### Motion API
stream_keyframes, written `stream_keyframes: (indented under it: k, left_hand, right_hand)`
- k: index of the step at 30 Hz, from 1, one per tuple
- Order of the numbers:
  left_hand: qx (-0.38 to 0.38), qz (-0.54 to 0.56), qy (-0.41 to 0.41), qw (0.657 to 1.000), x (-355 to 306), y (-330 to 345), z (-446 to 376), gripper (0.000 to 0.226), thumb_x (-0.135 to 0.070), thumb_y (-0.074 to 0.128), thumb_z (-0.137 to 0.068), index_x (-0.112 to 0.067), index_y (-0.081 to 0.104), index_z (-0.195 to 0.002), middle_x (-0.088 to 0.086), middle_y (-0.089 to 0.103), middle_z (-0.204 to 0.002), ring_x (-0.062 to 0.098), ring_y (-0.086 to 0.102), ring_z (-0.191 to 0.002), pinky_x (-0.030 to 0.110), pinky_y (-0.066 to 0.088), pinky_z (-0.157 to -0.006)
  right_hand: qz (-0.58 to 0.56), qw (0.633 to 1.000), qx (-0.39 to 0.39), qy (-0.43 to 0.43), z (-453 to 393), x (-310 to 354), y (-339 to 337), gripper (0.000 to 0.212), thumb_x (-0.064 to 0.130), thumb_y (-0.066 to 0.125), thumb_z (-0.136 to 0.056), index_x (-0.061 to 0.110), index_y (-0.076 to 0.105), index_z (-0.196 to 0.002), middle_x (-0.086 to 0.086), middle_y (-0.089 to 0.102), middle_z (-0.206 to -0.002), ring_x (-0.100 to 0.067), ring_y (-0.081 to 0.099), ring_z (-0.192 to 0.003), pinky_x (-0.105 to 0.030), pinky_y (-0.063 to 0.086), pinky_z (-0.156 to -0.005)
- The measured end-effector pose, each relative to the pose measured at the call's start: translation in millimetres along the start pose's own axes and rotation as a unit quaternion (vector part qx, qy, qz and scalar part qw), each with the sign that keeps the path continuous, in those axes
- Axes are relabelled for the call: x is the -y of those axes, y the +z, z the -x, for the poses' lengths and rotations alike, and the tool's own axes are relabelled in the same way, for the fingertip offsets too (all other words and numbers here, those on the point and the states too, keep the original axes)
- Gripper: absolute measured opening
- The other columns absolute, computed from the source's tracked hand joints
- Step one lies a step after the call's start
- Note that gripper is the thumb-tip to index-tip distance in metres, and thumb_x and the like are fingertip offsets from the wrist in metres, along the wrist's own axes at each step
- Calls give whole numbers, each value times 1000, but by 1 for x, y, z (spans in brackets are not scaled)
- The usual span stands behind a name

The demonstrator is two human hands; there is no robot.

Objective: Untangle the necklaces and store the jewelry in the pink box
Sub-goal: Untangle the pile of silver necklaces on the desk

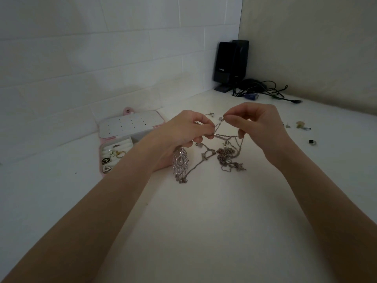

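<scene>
We're working the tangled necklaces (224,154) mid-surface, both hands up off the white surface (204,221). Our left hand (183,135) is curling its fingers round a chain section, with the feather pendant (180,161) hanging below its palm. Our right hand (257,123) is pinching the upper end of the same taut chain strand (219,125) between thumb and forefinger, lower fingers hooking another strand. That strand is running diagonally, low at the left hand, high at the right, so its long axis is lying roughly hand to hand. The main knot is sitting on the surface below and between the hands, slightly nearer the right one. We're judging the next pull should go along that axis, hands apart, and not down into the knot. The pink box (101,158) is lying open to our left, lid (130,123) back, some rings and earrings already in its tray, so the left hand is nearer for stowing. Loose earrings (304,125) are scattered off to the right, well apart from the box. Speakers (230,62) and cables (261,88) are sitting in the far corner.
</scene>
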State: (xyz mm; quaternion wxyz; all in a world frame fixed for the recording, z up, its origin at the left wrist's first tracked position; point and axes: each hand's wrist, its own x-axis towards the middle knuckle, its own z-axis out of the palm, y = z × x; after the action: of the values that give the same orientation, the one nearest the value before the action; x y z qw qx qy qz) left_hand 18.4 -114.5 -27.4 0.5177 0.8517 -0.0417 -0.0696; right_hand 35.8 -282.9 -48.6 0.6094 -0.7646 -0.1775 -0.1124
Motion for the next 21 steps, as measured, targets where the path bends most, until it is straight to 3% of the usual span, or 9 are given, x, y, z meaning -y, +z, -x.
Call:
stream_keyframes:
  k: [3, 6, 9, 13, 18, 21]
  left_hand:
    - [-1, 3, -7, 1000, 1, -1, 0, 7, -11, 59, -87, -16, 61, -83, -6, 62, -71, -1, 45, -42, 12, 26, -37]
    - [-2, 19, -13, 1000, 0, -1, 0, 9, -9, 56, -88, -15, 59, -82, -5, 61, -71, -1, 46, -42, 11, 25, -36]
    - [-10, 42, -23, 999, 1, 1, -1, 10, -7, 56, -88, -13, 58, -80, -2, 61, -71, 1, 47, -42, 11, 23, -34]
    - [-31, 75, -26, 996, 2, 2, -1, 9, -7, 57, -88, -12, 59, -81, 1, 62, -71, 3, 51, -46, 12, 23, -33]
    - [-30, 57, -6, 998, 1, 9, 1, 7, -9, 58, -87, -15, 59, -83, -3, 64, -63, 2, 59, -48, 9, 27, -33]
    - [-38, 46, 21, 998, 2, 12, 3, 4, -4, 60, -86, -8, 59, -85, 4, 66, -64, 6, 61, -51, 11, 31, -37]
  right_hand:
    - [-26, 1000, 5, 16, 0, -1, 0, 6, 6, 67, -82, 12, 69, -83, 1, 66, -76, -1, 55, -62, -13, 46, -60]
    - [10, 1000, -5, 28, -2, -5, 0, 7, 9, 66, -83, 15, 69, -84, 5, 66, -76, 5, 54, -62, -9, 43, -64]
    - [48, 998, -18, 41, -2, -6, 0, 7, 10, 64, -85, 17, 68, -82, 4, 66, -77, -2, 56, -66, -15, 48, -65]
    - [-18, 991, 71, 112, 2, -1, 2, 20, 21, 62, -88, 3, 71, -83, -6, 67, -73, -13, 58, -66, -19, 51, -63]
    - [-65, 975, 118, 176, 6, -2, 6, 20, 23, 65, -84, 5, 72, -80, -5, 68, -72, -8, 58, -63, -17, 51, -61]
    - [-96, 956, 146, 236, 7, -2, 4, 19, 23, 67, -80, 4, 72, -79, -3, 67, -67, -7, 58, -58, -16, 50, -57]
